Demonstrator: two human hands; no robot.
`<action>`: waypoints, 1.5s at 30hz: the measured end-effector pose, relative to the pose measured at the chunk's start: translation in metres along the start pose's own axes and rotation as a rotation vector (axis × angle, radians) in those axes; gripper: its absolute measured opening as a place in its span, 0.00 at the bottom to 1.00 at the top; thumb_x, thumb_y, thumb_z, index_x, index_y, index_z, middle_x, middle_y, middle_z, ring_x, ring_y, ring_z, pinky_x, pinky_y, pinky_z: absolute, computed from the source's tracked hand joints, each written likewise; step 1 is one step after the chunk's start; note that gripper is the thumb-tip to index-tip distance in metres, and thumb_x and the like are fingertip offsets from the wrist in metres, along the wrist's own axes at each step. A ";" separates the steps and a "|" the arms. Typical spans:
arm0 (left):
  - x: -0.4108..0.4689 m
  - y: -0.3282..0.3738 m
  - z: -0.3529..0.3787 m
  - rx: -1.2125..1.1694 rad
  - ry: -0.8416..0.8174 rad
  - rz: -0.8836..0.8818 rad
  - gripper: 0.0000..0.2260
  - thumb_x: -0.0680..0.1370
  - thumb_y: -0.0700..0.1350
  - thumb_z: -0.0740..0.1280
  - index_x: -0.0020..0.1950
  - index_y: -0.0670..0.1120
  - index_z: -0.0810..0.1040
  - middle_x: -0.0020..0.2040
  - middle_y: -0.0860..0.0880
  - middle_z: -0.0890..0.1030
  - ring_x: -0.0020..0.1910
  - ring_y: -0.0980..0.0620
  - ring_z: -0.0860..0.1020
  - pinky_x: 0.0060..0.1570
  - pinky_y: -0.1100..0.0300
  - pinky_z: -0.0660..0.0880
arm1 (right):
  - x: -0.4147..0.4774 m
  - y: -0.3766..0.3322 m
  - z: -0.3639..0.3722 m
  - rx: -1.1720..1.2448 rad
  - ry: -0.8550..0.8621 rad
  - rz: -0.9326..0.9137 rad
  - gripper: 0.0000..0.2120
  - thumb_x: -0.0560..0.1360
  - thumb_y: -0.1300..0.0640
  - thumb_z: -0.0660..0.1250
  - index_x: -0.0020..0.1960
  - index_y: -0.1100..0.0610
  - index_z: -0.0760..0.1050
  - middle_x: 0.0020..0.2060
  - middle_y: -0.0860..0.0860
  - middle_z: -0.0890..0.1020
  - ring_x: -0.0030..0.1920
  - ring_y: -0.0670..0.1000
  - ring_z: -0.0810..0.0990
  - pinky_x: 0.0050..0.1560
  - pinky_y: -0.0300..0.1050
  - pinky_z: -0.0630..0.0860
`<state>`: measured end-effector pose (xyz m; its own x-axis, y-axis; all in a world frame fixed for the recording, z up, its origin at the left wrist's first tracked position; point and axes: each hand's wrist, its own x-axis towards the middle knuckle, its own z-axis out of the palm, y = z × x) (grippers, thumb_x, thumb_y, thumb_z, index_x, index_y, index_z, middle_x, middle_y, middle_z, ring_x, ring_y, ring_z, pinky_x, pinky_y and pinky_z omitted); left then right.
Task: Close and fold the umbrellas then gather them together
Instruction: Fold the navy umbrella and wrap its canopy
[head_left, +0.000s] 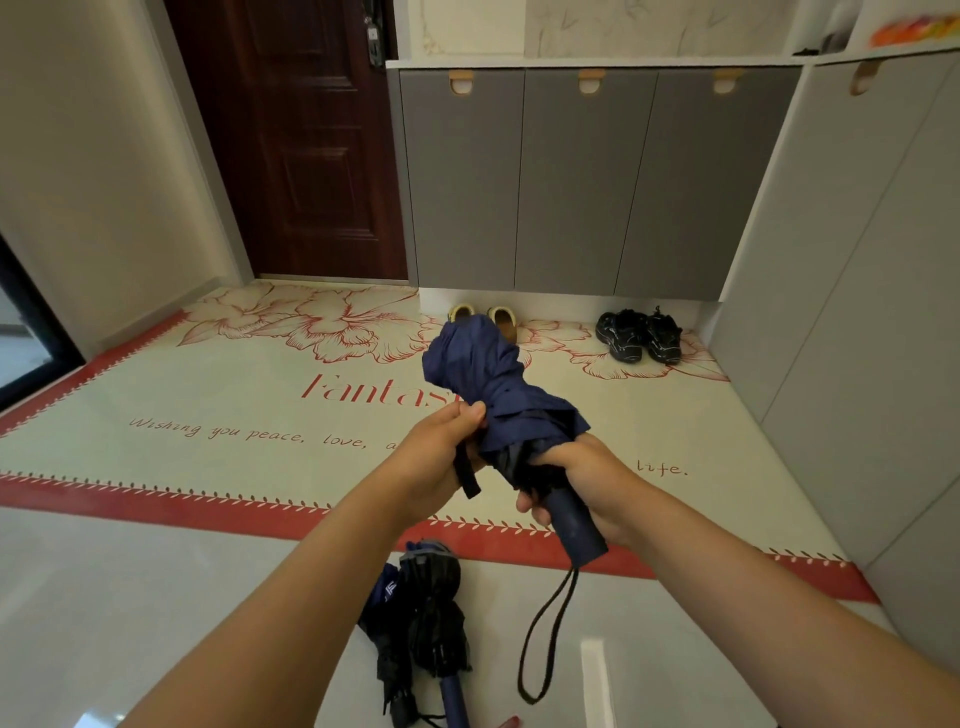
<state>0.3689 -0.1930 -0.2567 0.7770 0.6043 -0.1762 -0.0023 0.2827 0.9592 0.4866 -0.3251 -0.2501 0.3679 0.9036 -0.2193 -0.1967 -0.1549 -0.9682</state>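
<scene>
In an entryway with a cream floor mat (208, 395) printed with red flowers, the right hand (587, 478) grips the handle of a collapsed navy fabric umbrella (483, 374) held above the floor. The left hand (441, 452) pinches its canopy. Two folded dark umbrellas (431, 613) lie together on the glossy tile below.

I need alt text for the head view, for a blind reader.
A right hand grips the handle of a collapsed navy umbrella, while the left hand holds its strap. Other folded umbrellas lie on the floor below.
</scene>
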 end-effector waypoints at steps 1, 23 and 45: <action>0.000 -0.001 0.001 0.010 0.017 0.011 0.16 0.85 0.45 0.57 0.64 0.34 0.72 0.60 0.36 0.80 0.60 0.38 0.77 0.66 0.45 0.72 | 0.000 0.000 0.000 -0.009 -0.016 0.022 0.10 0.80 0.67 0.58 0.55 0.66 0.76 0.31 0.60 0.81 0.27 0.55 0.79 0.26 0.43 0.73; 0.001 -0.009 0.039 0.080 0.372 0.040 0.10 0.79 0.47 0.69 0.43 0.40 0.78 0.50 0.38 0.84 0.51 0.42 0.82 0.50 0.46 0.82 | 0.014 0.034 0.001 -1.154 0.408 -0.317 0.52 0.70 0.49 0.77 0.80 0.48 0.44 0.65 0.53 0.69 0.52 0.57 0.81 0.46 0.52 0.81; -0.007 0.019 -0.004 0.000 -0.003 0.071 0.13 0.82 0.45 0.63 0.57 0.36 0.80 0.53 0.43 0.85 0.52 0.49 0.84 0.53 0.58 0.81 | -0.004 -0.011 -0.010 -0.327 0.143 -0.242 0.14 0.72 0.68 0.74 0.54 0.56 0.78 0.39 0.60 0.84 0.30 0.57 0.80 0.26 0.48 0.74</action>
<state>0.3613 -0.1888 -0.2384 0.7768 0.6205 -0.1072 -0.0573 0.2392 0.9693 0.4964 -0.3310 -0.2399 0.4944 0.8688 0.0269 0.2007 -0.0839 -0.9761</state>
